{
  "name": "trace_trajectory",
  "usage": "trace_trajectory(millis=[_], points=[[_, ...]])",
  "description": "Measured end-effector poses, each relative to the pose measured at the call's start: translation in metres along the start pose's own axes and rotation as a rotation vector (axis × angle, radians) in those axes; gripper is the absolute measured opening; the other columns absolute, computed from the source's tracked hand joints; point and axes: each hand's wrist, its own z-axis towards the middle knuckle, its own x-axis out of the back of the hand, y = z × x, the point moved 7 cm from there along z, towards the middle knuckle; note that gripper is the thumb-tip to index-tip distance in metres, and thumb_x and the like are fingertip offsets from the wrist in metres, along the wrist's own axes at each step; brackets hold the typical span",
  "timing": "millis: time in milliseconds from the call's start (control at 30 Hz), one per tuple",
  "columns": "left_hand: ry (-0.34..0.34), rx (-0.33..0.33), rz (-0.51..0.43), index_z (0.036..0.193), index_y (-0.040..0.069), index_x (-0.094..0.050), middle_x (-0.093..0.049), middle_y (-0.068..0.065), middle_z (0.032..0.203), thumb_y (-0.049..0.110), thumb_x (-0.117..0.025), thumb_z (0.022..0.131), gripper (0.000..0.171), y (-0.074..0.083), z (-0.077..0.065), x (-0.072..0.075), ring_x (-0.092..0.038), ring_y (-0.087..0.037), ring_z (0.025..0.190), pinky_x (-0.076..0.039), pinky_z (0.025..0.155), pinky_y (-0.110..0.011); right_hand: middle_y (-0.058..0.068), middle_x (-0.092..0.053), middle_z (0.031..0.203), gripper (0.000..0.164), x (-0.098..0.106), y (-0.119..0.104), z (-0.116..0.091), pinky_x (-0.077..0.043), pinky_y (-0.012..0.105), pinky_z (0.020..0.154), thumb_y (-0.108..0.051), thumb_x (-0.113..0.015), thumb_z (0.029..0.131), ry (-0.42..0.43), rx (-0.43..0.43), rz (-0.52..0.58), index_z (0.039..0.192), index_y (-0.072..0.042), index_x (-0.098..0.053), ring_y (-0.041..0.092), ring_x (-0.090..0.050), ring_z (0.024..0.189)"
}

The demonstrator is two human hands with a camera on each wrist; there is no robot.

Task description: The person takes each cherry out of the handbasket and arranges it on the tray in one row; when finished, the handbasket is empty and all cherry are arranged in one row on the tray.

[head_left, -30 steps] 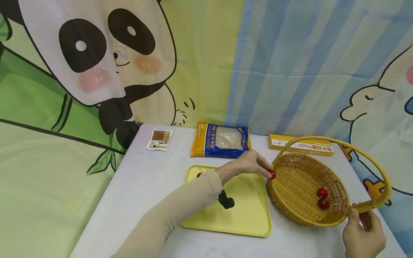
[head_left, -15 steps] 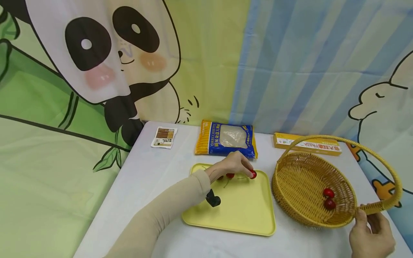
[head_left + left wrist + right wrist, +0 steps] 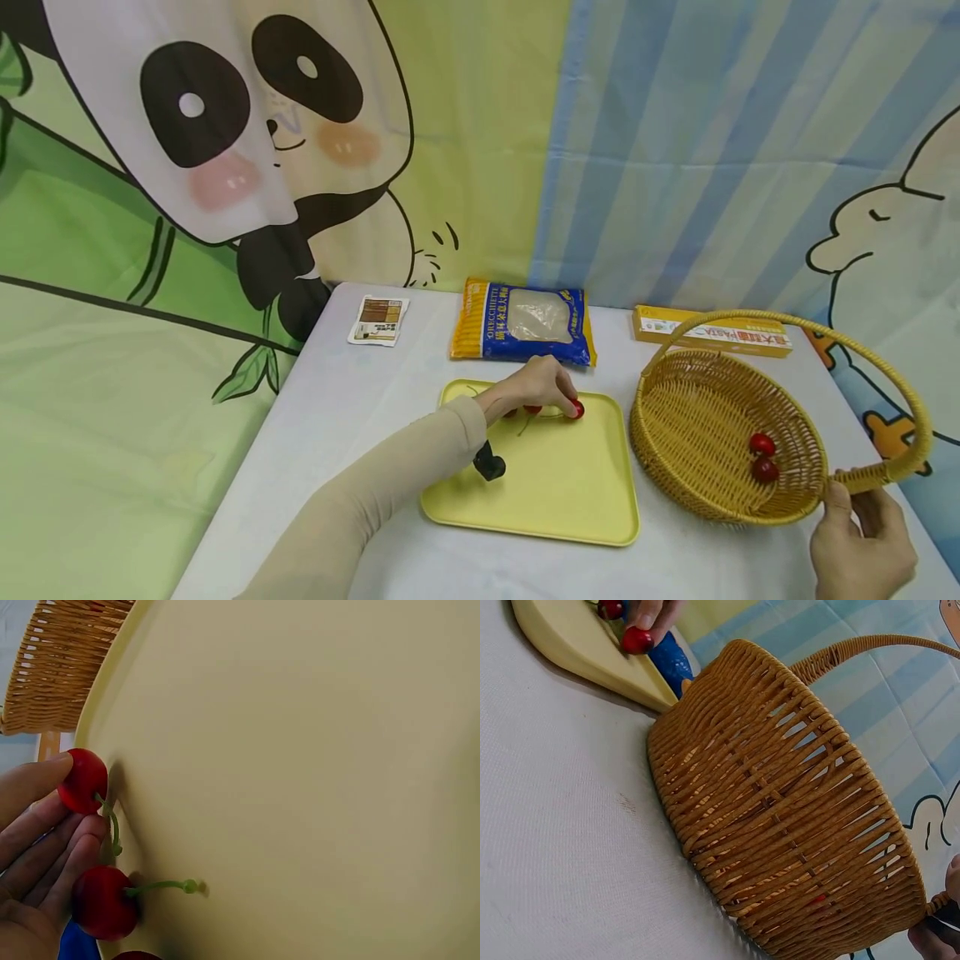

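cherry (image 3: 575,409) — at left fingers' (image 3: 558,393) tips

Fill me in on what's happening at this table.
A person is handling cherries between a yellow tray and a wicker basket. The left hand rests over the tray's far edge, fingertips on a cherry with more cherries beside it. The right hand grips the base of the basket's handle. Two cherries already lie inside the basket.
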Motion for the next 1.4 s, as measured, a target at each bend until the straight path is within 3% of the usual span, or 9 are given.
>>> trace_trajectory(millis=[233,467,567,633,800,900,1033,1233,1400], points=[[0.018,-0.01,0.108,0.099,0.015,-0.085,-0.08,0.009,0.09,0.025,-0.093,0.081,0.022,0.002,-0.001,0.001,-0.063,-0.01,0.077,-0.051,0.07,-0.02,-0.005,-0.058,0.151,0.044,0.0,-0.003,-0.002,-0.044,0.021,0.114,-0.035,-0.052,0.108,-0.001,0.039,0.0,0.152,-0.029,-0.054,-0.006,-0.052,0.133],[0.0,0.035,0.118,0.098,0.015,-0.085,-0.079,-0.001,0.082,0.023,-0.092,0.082,0.019,0.002,0.001,-0.002,-0.061,-0.027,0.054,-0.041,0.047,-0.023,-0.005,-0.057,0.152,0.044,0.003,0.001,-0.001,-0.044,0.022,0.115,-0.034,-0.051,0.109,-0.001,0.029,-0.003,0.153,-0.029,-0.053,-0.006,-0.051,0.134],[-0.007,0.05,0.126,0.1,0.014,-0.084,-0.079,-0.009,0.083,0.023,-0.091,0.083,0.02,0.003,0.001,-0.002,-0.062,-0.032,0.055,-0.041,0.044,-0.025,-0.006,-0.056,0.153,0.045,0.005,0.002,-0.001,-0.043,0.023,0.116,-0.034,-0.05,0.109,-0.002,0.018,-0.009,0.154,-0.03,-0.051,-0.006,-0.05,0.135],[-0.002,0.039,0.135,0.104,0.012,-0.084,-0.079,-0.009,0.085,0.023,-0.091,0.084,0.024,0.006,0.0,-0.001,-0.065,-0.034,0.059,-0.045,0.047,-0.026,-0.005,-0.055,0.154,0.045,0.006,0.003,-0.001,-0.043,0.023,0.117,-0.034,-0.049,0.11,0.0,0.01,-0.013,0.154,-0.03,-0.051,-0.005,-0.049,0.136],[0.051,-0.04,0.171,0.111,0.011,-0.083,-0.08,0.002,0.1,0.024,-0.09,0.085,0.03,0.024,0.0,0.004,-0.072,-0.018,0.089,-0.057,0.073,-0.022,-0.005,-0.055,0.154,0.044,0.006,0.003,-0.003,-0.043,0.022,0.116,-0.032,-0.049,0.11,-0.001,0.002,0.001,0.154,-0.029,-0.051,-0.005,-0.05,0.136],[0.053,-0.116,0.128,0.111,0.012,-0.083,-0.08,0.002,0.107,0.024,-0.088,0.087,0.028,0.043,0.0,0.005,-0.071,-0.012,0.101,-0.058,0.081,-0.021,-0.006,-0.054,0.155,0.044,0.006,0.002,-0.003,-0.042,0.023,0.117,-0.032,-0.049,0.11,-0.01,-0.001,0.003,0.154,-0.03,-0.05,-0.002,-0.049,0.14],[0.004,-0.166,-0.007,0.107,0.016,-0.084,-0.08,0.004,0.105,0.025,-0.087,0.088,0.021,0.064,0.004,0.0,-0.072,-0.007,0.094,-0.059,0.078,-0.021,-0.006,-0.051,0.157,0.045,0.005,0.002,-0.003,-0.039,0.026,0.12,-0.031,-0.048,0.111,-0.024,-0.009,0.003,0.155,-0.031,-0.048,0.003,-0.045,0.147],[-0.046,-0.137,-0.149,0.103,0.019,-0.085,-0.079,0.013,0.099,0.027,-0.087,0.088,0.017,0.079,0.012,-0.011,-0.068,-0.004,0.099,-0.057,0.087,-0.026,-0.009,-0.05,0.158,0.045,0.001,0.0,-0.002,-0.037,0.029,0.123,-0.032,-0.047,0.111,-0.054,-0.033,0.001,0.156,-0.034,-0.047,0.004,-0.042,0.149],[-0.089,-0.113,-0.219,0.102,0.019,-0.085,-0.078,0.013,0.101,0.026,-0.087,0.088,0.016,0.094,0.016,-0.024,-0.068,-0.005,0.097,-0.058,0.097,-0.04,-0.01,-0.054,0.154,0.044,0.0,-0.001,-0.001,-0.04,0.027,0.12,-0.034,-0.05,0.11,-0.041,0.01,0.008,0.153,-0.034,-0.05,0.003,-0.047,0.145]])
